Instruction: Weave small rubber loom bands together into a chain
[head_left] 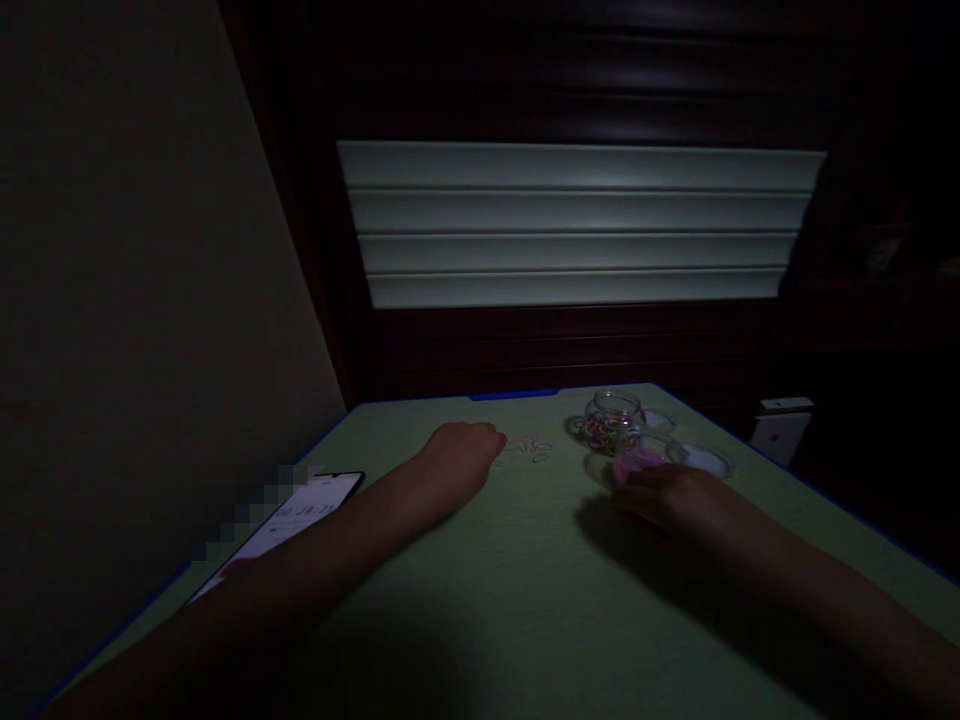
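Observation:
My left hand is closed low over the table, its fingertips beside a small group of thin, pale loop-like pieces. Whatever its fingers may pinch is hidden. On the right, my right hand has its fingers bent together at the front of a clear jar with pink contents. The fingers cover the jar's lower front, and what they grip cannot be made out. Just behind stands an upright round clear jar, partly filled with small multicoloured pieces.
A phone showing a timer lies at the left edge of the green table. Round clear lids lie right of the jars. A wall rises at left, a slatted panel behind. White boxes stand beyond the right edge. The room is dim.

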